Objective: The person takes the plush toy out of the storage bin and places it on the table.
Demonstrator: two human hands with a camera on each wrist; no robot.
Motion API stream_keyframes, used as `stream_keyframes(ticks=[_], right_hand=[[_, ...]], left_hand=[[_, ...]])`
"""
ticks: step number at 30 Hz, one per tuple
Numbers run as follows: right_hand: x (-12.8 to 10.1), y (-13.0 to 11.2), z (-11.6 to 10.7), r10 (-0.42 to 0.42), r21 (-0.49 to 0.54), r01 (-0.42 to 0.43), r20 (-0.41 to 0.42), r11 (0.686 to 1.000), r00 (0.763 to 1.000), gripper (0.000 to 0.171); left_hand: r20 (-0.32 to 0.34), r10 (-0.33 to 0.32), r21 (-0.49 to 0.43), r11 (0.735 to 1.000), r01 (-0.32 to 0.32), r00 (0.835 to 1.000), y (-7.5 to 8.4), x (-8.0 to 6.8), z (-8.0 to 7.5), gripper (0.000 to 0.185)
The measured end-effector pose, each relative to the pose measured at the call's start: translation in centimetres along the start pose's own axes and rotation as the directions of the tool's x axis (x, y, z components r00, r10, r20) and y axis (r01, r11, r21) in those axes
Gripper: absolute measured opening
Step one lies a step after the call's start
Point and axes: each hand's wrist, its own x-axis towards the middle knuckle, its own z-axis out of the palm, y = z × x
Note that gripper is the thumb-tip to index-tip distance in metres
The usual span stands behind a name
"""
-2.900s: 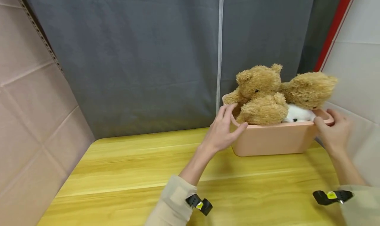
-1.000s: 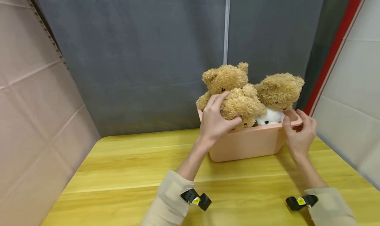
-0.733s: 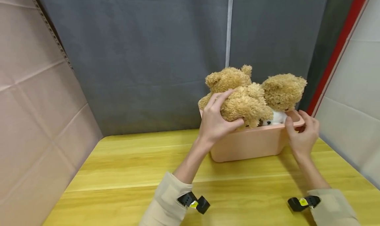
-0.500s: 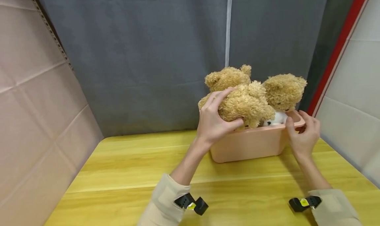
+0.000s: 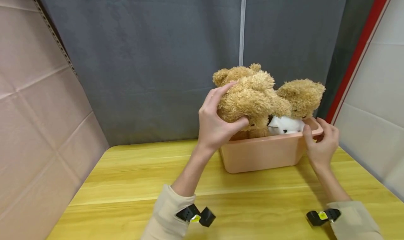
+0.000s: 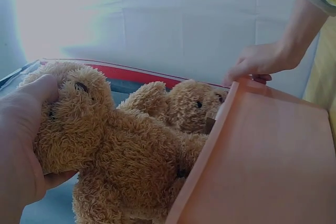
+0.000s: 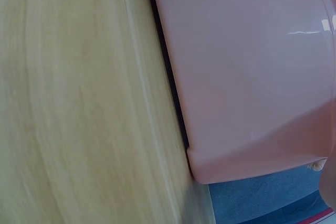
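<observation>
Left hand (image 5: 214,126): fingers and thumb clamped round a brown bear (image 5: 252,98), raised partly above the bin (image 5: 262,156) but its lower body not clear of the rim. Right hand (image 5: 320,145): fingers curled over the bin's right rim, steadying it. Judged stage: removal begun, not complete. Count: two brown bears, the second (image 5: 300,96) beyond the held one; one white toy (image 5: 285,125) between them; one bin on the table (image 5: 126,191).

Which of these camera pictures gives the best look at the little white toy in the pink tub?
The head view: the white toy lies in the pink tub, below the two brown bears. The left wrist view shows only bears and the tub's wall; the right wrist view shows only the tub's outside and the table.
</observation>
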Motion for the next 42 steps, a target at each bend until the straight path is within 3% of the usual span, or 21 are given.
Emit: stream_keyframes(ticks=[8,15,27,42], right_hand=[[0.0,0.0,0.0,0.004,-0.003,-0.004,0.006,1.0,1.0,0.05],[0.0,0.0,-0.1,0.007,0.0,-0.007,0.002,1.0,1.0,0.05],[0.0,0.2,-0.1,0.001,-0.013,-0.001,0.006,1.0,1.0,0.049],[0.0,0.3,0.1,0.003,0.009,-0.003,-0.008,1.0,1.0,0.049]], left_hand=[[-0.119,0.037,0.009,0.999,-0.036,0.992,0.7,1.0,-1.5,0.072],[-0.214,0.075,-0.027,0.996,-0.082,0.974,1.8,2.5,-3.4,0.069],[-0.339,0.036,-0.151,0.984,-0.092,0.94,1.9,3.4,-6.9,0.067],[-0.518,0.028,-0.094,0.992,-0.089,0.855,1.5,4.1,-10.7,0.067]])
